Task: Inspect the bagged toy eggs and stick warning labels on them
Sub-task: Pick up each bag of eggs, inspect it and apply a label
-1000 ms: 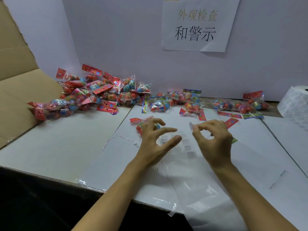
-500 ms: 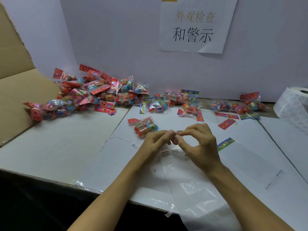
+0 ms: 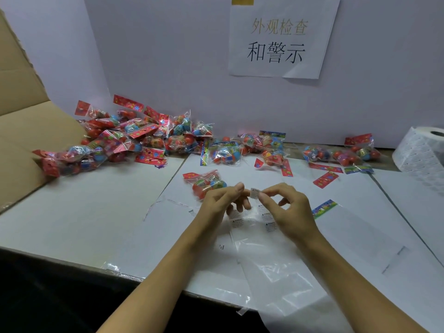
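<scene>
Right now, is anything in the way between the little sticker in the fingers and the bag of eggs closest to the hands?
Nothing visible: the right hand pinches the sticker, and the nearest bag lies just beyond the left hand.
</scene>
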`<state>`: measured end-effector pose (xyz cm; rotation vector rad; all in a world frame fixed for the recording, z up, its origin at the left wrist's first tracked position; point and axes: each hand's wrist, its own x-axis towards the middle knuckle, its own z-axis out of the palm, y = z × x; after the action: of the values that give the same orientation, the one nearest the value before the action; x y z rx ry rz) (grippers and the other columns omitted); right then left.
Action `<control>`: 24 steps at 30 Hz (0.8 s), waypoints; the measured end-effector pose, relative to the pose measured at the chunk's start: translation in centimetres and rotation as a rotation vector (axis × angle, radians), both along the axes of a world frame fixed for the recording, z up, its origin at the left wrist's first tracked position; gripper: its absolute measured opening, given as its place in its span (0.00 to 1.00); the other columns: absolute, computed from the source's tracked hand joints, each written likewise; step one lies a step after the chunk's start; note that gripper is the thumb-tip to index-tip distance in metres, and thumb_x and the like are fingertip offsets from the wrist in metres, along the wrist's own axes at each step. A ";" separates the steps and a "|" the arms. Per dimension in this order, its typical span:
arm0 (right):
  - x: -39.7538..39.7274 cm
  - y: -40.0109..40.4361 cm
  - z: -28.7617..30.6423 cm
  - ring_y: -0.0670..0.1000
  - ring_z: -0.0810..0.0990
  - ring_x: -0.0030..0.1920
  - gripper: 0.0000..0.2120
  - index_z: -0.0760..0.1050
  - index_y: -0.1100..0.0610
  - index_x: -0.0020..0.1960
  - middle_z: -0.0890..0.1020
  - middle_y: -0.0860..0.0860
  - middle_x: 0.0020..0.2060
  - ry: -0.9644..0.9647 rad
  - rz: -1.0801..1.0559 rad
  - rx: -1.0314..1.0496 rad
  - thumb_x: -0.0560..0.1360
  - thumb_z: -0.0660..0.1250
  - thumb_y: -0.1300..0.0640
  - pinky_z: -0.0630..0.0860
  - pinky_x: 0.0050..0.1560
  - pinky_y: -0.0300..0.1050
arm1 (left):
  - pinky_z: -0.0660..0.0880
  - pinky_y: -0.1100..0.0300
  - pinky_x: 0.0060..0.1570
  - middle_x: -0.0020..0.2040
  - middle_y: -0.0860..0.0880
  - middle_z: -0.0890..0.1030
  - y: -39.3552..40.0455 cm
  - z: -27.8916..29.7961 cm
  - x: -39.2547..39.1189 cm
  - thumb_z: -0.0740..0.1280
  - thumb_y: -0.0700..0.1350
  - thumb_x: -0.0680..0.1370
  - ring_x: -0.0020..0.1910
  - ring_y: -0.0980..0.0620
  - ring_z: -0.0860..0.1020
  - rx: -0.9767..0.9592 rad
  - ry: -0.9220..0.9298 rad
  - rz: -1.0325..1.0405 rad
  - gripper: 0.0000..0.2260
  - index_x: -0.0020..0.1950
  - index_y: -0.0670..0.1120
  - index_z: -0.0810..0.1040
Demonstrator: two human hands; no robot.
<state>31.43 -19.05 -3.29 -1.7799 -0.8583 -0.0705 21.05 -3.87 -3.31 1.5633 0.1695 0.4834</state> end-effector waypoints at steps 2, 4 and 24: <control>0.2 0.0 0.0 0.42 0.79 0.47 0.06 0.81 0.48 0.44 0.84 0.44 0.44 0.062 -0.017 0.049 0.77 0.72 0.58 0.73 0.44 0.38 | 0.73 0.64 0.46 0.45 0.55 0.83 0.5 -0.3 0.4 0.70 0.56 0.78 0.46 0.57 0.79 0.159 0.013 0.194 0.08 0.52 0.55 0.84; 0.2 0.1 0.0 0.38 0.78 0.47 0.05 0.81 0.49 0.44 0.84 0.44 0.44 0.103 -0.032 0.047 0.78 0.72 0.57 0.71 0.41 0.30 | 0.75 0.56 0.52 0.48 0.61 0.80 0.9 -0.8 0.7 0.72 0.44 0.80 0.50 0.63 0.77 0.306 0.011 0.355 0.06 0.55 0.53 0.84; 0.3 0.2 0.5 0.50 0.83 0.56 0.37 0.63 0.39 0.64 0.73 0.44 0.64 0.548 -0.026 0.283 0.61 0.77 0.36 0.81 0.53 0.48 | 0.76 0.60 0.65 0.68 0.45 0.75 0.8 -0.5 0.0 0.76 0.33 0.75 0.66 0.60 0.75 0.683 -0.239 0.297 0.12 0.57 0.43 0.86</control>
<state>31.73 -18.81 -2.82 -1.4385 -0.4043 0.2577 21.04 -3.05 -3.81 2.1358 0.0505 1.0332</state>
